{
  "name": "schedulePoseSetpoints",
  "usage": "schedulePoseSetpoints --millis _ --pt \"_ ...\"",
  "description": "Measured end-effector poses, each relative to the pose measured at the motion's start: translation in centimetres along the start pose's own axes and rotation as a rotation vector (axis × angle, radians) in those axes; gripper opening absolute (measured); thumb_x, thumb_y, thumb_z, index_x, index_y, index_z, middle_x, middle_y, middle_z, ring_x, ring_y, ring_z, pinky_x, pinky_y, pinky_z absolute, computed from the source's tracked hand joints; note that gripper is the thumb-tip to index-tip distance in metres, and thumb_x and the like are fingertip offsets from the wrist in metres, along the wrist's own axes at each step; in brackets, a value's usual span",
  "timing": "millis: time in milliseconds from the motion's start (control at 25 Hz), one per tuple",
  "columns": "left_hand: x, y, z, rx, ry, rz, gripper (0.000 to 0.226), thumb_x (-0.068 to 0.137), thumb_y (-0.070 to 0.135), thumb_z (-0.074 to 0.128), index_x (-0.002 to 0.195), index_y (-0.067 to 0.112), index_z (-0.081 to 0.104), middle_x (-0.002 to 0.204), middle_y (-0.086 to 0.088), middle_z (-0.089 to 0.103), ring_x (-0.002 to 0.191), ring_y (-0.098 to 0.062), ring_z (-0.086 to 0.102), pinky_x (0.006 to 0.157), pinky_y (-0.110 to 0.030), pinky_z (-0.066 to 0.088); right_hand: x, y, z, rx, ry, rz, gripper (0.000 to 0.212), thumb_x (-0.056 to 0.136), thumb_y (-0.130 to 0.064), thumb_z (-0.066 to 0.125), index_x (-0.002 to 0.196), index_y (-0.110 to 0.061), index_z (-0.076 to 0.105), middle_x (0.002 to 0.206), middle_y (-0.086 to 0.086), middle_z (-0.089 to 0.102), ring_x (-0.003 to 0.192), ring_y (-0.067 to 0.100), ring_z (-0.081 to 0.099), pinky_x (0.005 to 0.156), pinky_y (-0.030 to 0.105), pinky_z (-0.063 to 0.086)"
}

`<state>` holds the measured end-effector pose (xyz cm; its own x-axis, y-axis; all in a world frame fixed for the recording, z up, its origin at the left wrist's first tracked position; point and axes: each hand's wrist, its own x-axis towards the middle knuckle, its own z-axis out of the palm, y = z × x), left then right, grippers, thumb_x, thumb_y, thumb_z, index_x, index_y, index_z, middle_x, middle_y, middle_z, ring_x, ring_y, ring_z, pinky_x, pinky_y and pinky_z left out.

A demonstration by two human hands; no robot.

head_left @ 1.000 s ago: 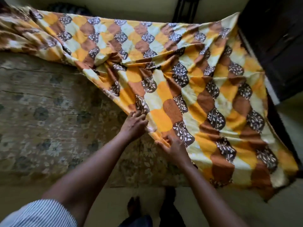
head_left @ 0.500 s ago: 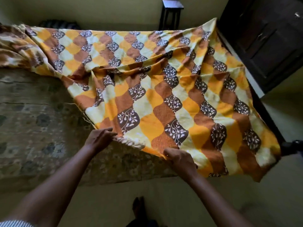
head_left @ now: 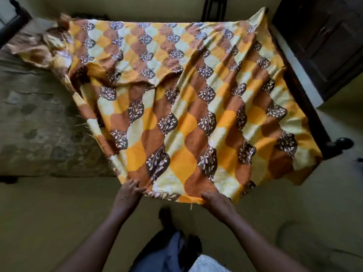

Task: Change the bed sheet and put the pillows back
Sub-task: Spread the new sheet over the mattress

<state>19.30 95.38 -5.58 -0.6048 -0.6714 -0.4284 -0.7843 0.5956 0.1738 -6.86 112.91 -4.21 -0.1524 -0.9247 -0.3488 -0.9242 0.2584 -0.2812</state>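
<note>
Both forearms are bare up to the frame edge; left hand (head_left: pixel 128 193) & right hand (head_left: pixel 218 203) are bare too. At the bottom there's a bit of white fabric w/ thin grey stripes (head_left: pixel 208 264), garment type unclear. Next to it, blue-grey cloth (head_left: pixel 169 252) w/ soft folds covers the legs. Feet (head_left: pixel 166 216) are dark, blurred shapes; can't tell footwear.

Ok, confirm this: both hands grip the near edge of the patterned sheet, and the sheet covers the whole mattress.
Wrong on coverage. The left hand and right hand do grip the near edge of the patterned sheet, but it covers only the right part of the mattress; the left part lies bare, as the head view shows.
</note>
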Motion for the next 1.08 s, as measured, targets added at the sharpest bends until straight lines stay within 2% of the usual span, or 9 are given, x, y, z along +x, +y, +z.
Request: schedulePoseSetpoints --millis 40,80,160,200,240,400,760,920,1080 --pt "-0.7 1.8 -1.4 0.067 0.072 0.039 0.008 0.055 0.021 0.075 0.059 0.028 0.074 0.065 0.004 0.062 0.056 -0.015 0.059 0.045 -0.014 0.04 -0.3 -0.1 0.2 -0.006 -0.056 0.047 0.015 0.091 -0.026 0.049 0.102 -0.02 0.056 0.106 0.006 0.061 0.099 0.027 0.058 0.07 0.034 0.04" --pt "-1.0 2.4 -1.5 0.076 0.081 0.06 0.016 0.054 0.02 0.083 0.064 0.029 0.075 0.068 0.003 0.062 0.059 -0.015 0.06 0.046 -0.015 0.041 -0.3 -0.1 0.8 0.007 -0.076 0.067 0.019 0.092 -0.026 0.048 0.108 -0.022 0.056 0.113 0.005 0.059 0.105 0.026 0.056 0.076 0.033 0.043" --pt "-0.9 2.4 -1.4 0.016 0.075 0.083 0.031 0.075 0.028 0.075 0.106 0.028 0.07 0.101 -0.002 0.063 0.091 -0.021 0.062 0.07 -0.022 0.047 0.0 -1.2 1.2 0.04 -0.13 0.106 0.032 0.093 -0.028 0.05 0.125 -0.025 0.053 0.128 0.001 0.051 0.116 0.022 0.05 0.09 0.032 0.044" --pt "-0.8 2.1 -1.7 -0.023 0.032 0.051 0.042 0.085 0.031 0.063 0.126 0.027 0.057 0.119 -0.003 0.057 0.109 -0.022 0.055 0.085 -0.026 0.044 0.5 -2.0 1.0 0.081 -0.13 0.11 0.036 0.093 -0.03 0.051 0.129 -0.026 0.05 0.131 -0.001 0.048 0.118 0.02 0.048 0.094 0.031 0.043" --pt "-0.6 1.4 -1.8 -0.049 0.005 0.018 0.047 0.09 0.033 0.056 0.136 0.025 0.047 0.129 -0.003 0.051 0.119 -0.022 0.049 0.094 -0.029 0.04 1.5 -3.2 0.6 0.128 -0.109 0.112 0.037 0.093 -0.03 0.052 0.13 -0.027 0.049 0.13 -0.002 0.047 0.119 0.018 0.047 0.096 0.031 0.042" --pt "0.2 -3.7 -4.3 -0.182 0.125 -0.037 0.04 0.094 0.035 0.049 0.132 0.022 0.05 0.13 -0.001 0.05 0.121 -0.018 0.047 0.098 -0.027 0.036 7.3 -9.4 -1.3 0.263 0.011 0.075 0.027 0.092 -0.028 0.052 0.118 -0.023 0.058 0.117 0.001 0.052 0.108 0.02 0.054 0.087 0.032 0.047" --pt "1.2 -26.0 -11.0 -0.338 0.186 -0.216 0.037 0.094 0.029 0.052 0.127 0.014 0.055 0.128 -0.008 0.053 0.117 -0.024 0.051 0.093 -0.032 0.041 23.2 -29.4 -4.2 0.58 0.069 0.027 0.021 0.089 -0.022 0.059 0.109 -0.02 0.067 0.112 0.002 0.063 0.099 0.018 0.061 0.086 0.028 0.048" --pt "3.7 -31.6 -14.0 -0.44 0.291 -0.319 0.038 0.094 0.019 0.052 0.129 0.006 0.052 0.131 -0.017 0.051 0.119 -0.03 0.048 0.096 -0.03 0.034 28.9 -33.9 -7.4 0.654 0.102 0.034 0.022 0.091 -0.019 0.057 0.11 -0.019 0.068 0.115 0.004 0.065 0.096 0.016 0.062 0.083 0.026 0.047" --pt "8.9 -39.0 -16.7 -0.452 0.411 -0.468 0.047 0.095 0.025 0.05 0.137 0.005 0.043 0.137 -0.02 0.046 0.125 -0.033 0.043 0.101 -0.034 0.033 38.0 -37.2 -12.2 0.76 0.146 0.065 0.022 0.093 -0.02 0.055 0.112 -0.019 0.066 0.11 0.002 0.067 0.093 0.018 0.064 0.073 0.025 0.05"
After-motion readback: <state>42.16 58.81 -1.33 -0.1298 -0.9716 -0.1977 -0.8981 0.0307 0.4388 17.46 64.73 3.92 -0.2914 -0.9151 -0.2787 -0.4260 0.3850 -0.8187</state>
